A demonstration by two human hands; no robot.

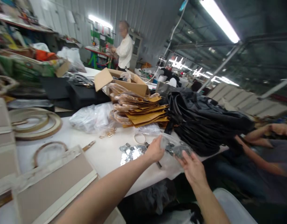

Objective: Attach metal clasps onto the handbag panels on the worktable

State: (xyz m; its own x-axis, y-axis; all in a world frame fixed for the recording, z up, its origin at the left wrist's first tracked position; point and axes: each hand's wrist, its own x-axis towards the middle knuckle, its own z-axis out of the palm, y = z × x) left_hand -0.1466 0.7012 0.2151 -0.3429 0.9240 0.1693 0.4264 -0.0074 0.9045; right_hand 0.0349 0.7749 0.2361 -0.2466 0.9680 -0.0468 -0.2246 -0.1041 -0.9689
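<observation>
A clear plastic bag point(174, 144) with small dark metal pieces inside is held between my two hands above the table's edge. My left hand point(155, 149) is closed on the bag's left end. At the other end my right hand point(191, 166) grips the bag, its fingers along the side and underneath. Shiny small metal plates point(133, 153) lie in a loose pile on the white table point(106, 158), left of my left hand. Close behind them is a thin pale ring point(140, 139). A short dark strip point(158, 165) lies below the bag.
Behind my hands stand stacked yellow-brown pieces with wrapped handles point(145, 113), a black fabric pile point(204, 121) and an open cardboard box point(131, 82). Beige panels point(56, 186) lie at left near coiled strips point(35, 123). A co-worker's arm point(257, 155) is at right; another person point(124, 48) stands behind.
</observation>
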